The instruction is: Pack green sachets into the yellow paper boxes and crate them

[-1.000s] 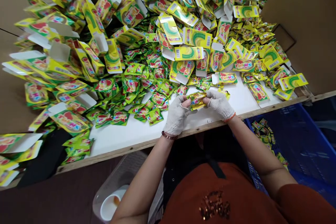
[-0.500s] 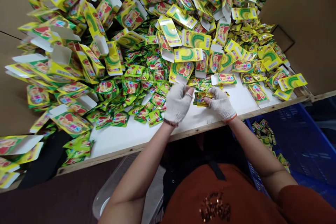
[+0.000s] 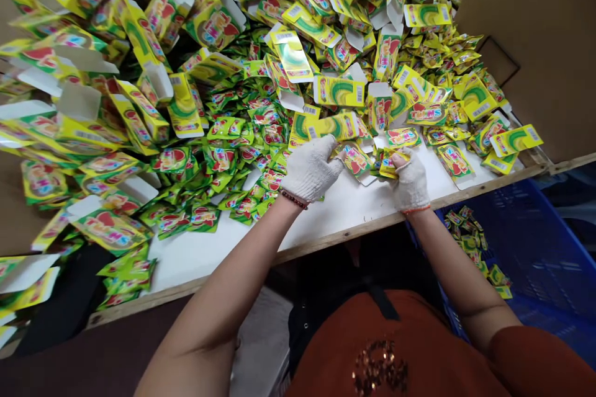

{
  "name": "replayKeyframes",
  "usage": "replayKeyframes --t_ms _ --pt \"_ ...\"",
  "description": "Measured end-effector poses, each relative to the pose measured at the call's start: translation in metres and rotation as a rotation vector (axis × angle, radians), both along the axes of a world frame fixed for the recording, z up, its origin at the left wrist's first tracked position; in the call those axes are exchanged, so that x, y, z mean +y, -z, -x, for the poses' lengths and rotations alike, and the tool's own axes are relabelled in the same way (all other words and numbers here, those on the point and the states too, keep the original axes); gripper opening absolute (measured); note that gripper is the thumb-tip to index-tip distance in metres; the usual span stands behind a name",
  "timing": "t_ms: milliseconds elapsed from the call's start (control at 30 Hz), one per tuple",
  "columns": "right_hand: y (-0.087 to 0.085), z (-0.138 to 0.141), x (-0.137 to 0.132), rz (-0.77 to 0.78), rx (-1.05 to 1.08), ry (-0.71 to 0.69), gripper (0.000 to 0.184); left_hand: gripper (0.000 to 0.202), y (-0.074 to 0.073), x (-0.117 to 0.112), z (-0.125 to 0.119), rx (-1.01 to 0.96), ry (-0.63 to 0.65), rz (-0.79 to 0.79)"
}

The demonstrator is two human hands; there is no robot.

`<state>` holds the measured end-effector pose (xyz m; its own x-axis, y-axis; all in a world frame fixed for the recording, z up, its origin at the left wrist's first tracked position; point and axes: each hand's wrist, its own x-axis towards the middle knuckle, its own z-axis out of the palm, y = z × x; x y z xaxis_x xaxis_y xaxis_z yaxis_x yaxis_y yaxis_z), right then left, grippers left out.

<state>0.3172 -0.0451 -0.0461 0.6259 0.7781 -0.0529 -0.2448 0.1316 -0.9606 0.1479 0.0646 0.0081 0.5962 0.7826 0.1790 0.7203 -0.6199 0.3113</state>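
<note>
My left hand (image 3: 311, 169), in a white fingerless knit glove, is closed on the end of a small printed carton (image 3: 355, 159). The carton lies low over the white tabletop, a pale flap showing at its right end. My right hand (image 3: 411, 180), gloved alike, pinches yellow candy sachets (image 3: 390, 163) just right of that flap; how many is hidden. Beyond my left hand lies a yellow-green carton (image 3: 338, 126). Green sachets (image 3: 226, 158) are heaped to the left of my left hand.
Many cartons (image 3: 214, 25), several with raised flaps, cover the back and left of the white table (image 3: 321, 223). Yellow sachets (image 3: 447, 59) lie back right. Cardboard (image 3: 535, 49) walls the right side. Below the wooden edge stands a blue crate (image 3: 540, 260) with packets inside.
My left hand has taken hold of a carton and brought it in front of my right hand. My right hand has moved slightly right, still pinching the sachets. The view has shifted slightly.
</note>
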Motion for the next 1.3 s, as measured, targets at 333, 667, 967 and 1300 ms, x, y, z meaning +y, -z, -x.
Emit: replayKeyframes --t_ms 333,667,967,1300 --pt "-0.005 -0.015 -0.004 0.166 -0.226 0.023 0.040 0.048 0.022 -0.007 -0.026 0.239 0.579 -0.228" --pt "-0.006 0.001 -0.009 0.117 -0.478 0.026 0.033 0.037 0.043 -0.041 -0.005 0.109 0.178 -0.048" --pt "-0.004 0.021 -0.008 0.102 -0.761 0.009 0.026 0.046 0.068 -0.068 -0.006 -0.013 -0.056 -0.114" --pt "-0.016 0.016 -0.010 0.277 -1.181 -0.159 0.014 0.041 0.066 -0.065 0.001 -0.060 -0.007 -0.183"
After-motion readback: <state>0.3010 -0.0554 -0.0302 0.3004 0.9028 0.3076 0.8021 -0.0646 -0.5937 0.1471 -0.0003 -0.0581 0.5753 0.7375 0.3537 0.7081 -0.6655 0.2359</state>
